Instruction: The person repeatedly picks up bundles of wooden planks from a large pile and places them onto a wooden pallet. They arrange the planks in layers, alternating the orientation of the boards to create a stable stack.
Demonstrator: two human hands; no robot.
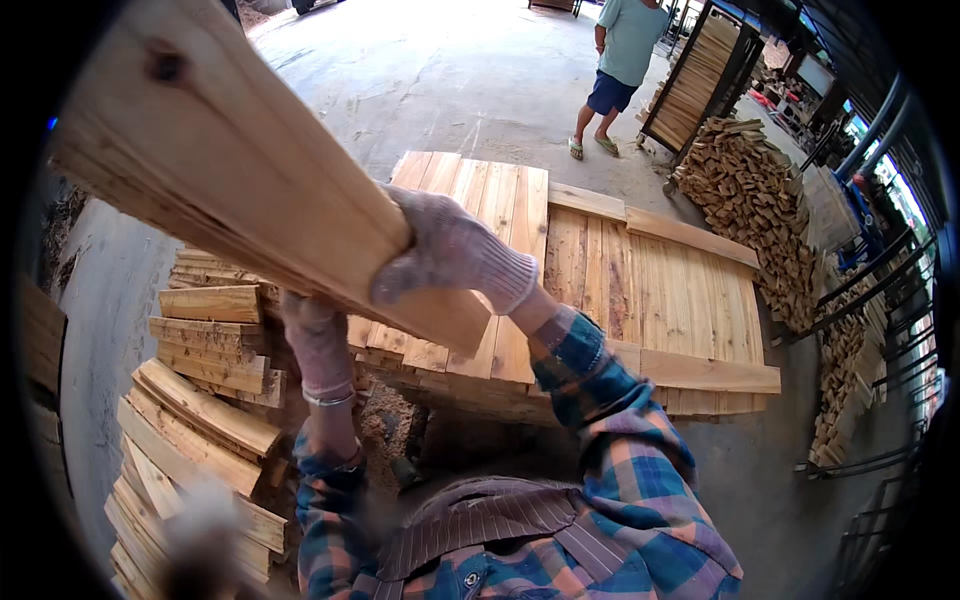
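Observation:
Raised at an angle across the left side is a bundle of long wooden planks [240, 150], with a dark knot in the top face. My right hand [450, 250], in a pale knit work glove, wraps round its near part. My left hand [318, 345], also gloved, grips the bundle from its lower side, with its fingers partly hidden by the wood. Below and beyond stands a wide, flat-topped stack of planks [500, 215] laid side by side. A few planks [700, 372] lie crosswise over the right part of that stack.
Rough curved boards [205, 400] are piled at my left. Sawdust [390, 425] covers something between the piles. Ahead, a person [622, 60] stands on the concrete floor near a tall rack of wood [695, 75]. Short wood pieces [745, 190] are heaped at the right.

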